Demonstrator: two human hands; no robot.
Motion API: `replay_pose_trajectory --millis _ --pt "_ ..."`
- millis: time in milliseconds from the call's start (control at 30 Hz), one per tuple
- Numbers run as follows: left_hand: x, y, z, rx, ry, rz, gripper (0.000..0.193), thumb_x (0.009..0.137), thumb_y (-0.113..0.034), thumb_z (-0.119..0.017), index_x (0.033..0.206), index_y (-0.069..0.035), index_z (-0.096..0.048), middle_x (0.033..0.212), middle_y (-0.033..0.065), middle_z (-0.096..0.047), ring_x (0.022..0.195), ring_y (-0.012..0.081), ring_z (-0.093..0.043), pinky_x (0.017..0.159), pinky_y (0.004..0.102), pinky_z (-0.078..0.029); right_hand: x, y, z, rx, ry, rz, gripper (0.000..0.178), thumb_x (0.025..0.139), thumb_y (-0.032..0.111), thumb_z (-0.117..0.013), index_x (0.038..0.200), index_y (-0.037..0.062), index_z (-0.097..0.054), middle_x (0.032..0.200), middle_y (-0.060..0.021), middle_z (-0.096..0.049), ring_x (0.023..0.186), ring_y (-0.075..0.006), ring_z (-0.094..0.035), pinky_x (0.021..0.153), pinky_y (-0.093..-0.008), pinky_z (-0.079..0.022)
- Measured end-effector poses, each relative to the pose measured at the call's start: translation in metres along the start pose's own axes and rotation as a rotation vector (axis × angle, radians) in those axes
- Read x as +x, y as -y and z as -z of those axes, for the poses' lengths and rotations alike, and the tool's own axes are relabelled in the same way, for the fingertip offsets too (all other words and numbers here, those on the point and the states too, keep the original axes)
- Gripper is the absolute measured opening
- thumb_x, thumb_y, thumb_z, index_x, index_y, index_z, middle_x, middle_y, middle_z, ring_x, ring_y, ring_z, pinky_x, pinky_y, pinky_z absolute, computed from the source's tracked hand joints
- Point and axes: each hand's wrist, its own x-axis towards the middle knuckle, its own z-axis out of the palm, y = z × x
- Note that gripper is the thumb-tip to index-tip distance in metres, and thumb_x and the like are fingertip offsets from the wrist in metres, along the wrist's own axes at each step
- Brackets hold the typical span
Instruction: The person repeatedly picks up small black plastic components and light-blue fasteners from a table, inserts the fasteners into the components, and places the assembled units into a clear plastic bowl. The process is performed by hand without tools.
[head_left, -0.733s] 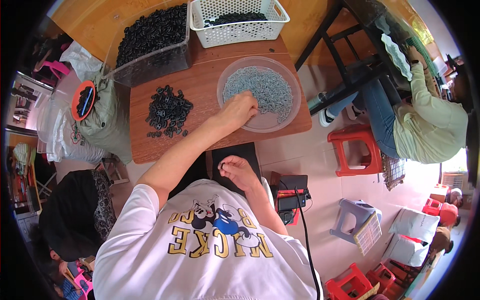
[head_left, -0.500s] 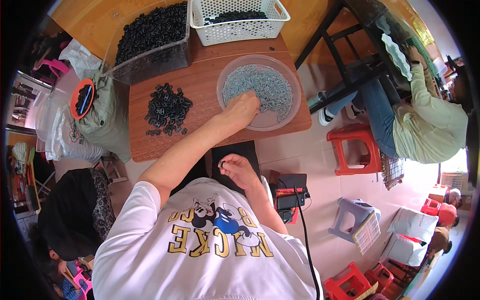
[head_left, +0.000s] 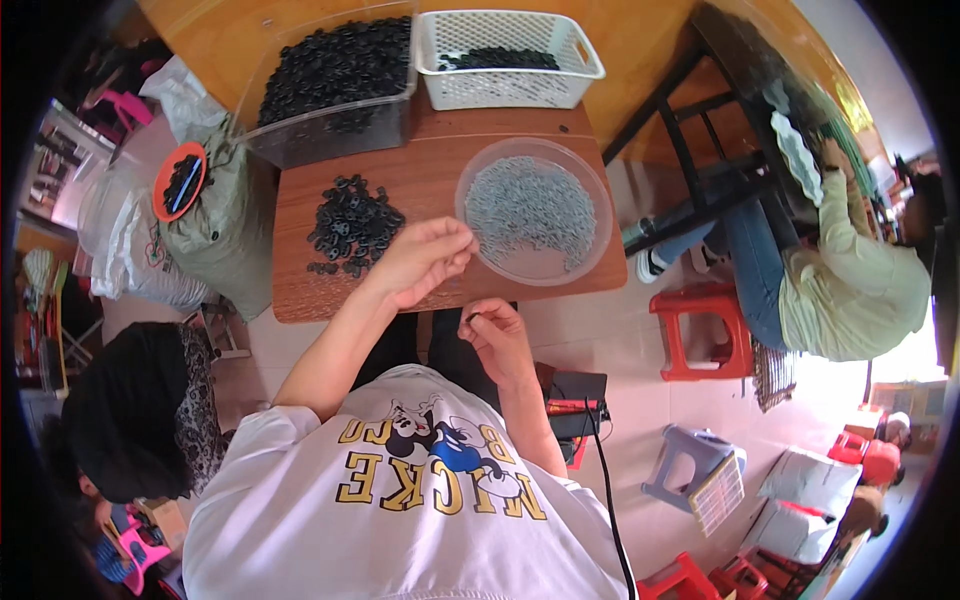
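Brown table (head_left: 435, 160): left hand (head_left: 428, 262) now out of plastic bowl (head_left: 518, 264), fingers pinched; right hand (head_left: 497, 342) pinching dark piece (head_left: 472, 317).

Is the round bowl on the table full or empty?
Partly filled: the bowl holds many metal pieces, but its near side shows bare bottom.

Markings found: lettering on my white shirt (head_left: 320, 520).
Bold gold capitals (head_left: 356, 480), dark-edged, run in two rows across the front, inverted from where I look. Red mark (head_left: 156, 252) on white sack (head_left: 125, 255), left: illegible.
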Motion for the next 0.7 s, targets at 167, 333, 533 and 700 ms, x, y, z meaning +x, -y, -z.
replay_pose_trajectory --millis 167,333,533,700 --pt "-0.058 0.004 0.031 -0.293 -0.082 -0.029 0.015 0.087 -0.006 -0.057 0.101 0.001 -0.059 0.085 0.0041 -0.06 0.07 0.0081 -0.056 0.062 0.0188 -0.047 0.033 0.005 -0.053 -0.344 -0.058 0.043 0.016 0.08 -0.004 -0.061 0.096 -0.0014 -0.062 0.081 -0.0075 -0.063 0.07 -0.0133 -0.06 0.067 -0.0236 -0.049" --pt "-0.09 0.002 0.05 -0.358 -0.16 -0.183 0.011 0.087 -0.005 -0.058 0.096 0.001 -0.061 0.084 0.0045 -0.061 0.072 0.0088 -0.057 0.064 0.0194 -0.049 0.046 -0.01 -0.093 -0.484 -0.033 0.029 0.017 0.08 -0.005 -0.062 0.097 -0.0046 -0.062 0.086 -0.0106 -0.065 0.074 -0.0145 -0.064 0.069 -0.0253 -0.053" --pt "-0.099 0.003 0.059 -0.292 -0.237 -0.285 0.009 0.086 -0.003 -0.058 0.094 0.0 -0.06 0.083 0.0065 -0.062 0.069 0.0102 -0.058 0.066 0.0246 -0.052 0.051 -0.027 -0.104 -0.645 -0.061 0.022 0.016 0.081 -0.003 -0.063 0.096 -0.0061 -0.062 0.084 -0.0105 -0.065 0.071 -0.0136 -0.063 0.067 -0.0244 -0.053" --pt "-0.095 0.007 0.059 -0.243 -0.271 -0.319 0.009 0.084 0.0 -0.059 0.093 -0.001 -0.06 0.083 0.0072 -0.063 0.069 0.0113 -0.059 0.066 0.026 -0.053 0.051 -0.024 -0.108 -0.713 -0.089 0.024 0.016 0.081 -0.001 -0.063 0.096 -0.0063 -0.063 0.083 -0.0093 -0.065 0.07 -0.0127 -0.062 0.066 -0.0236 -0.052"
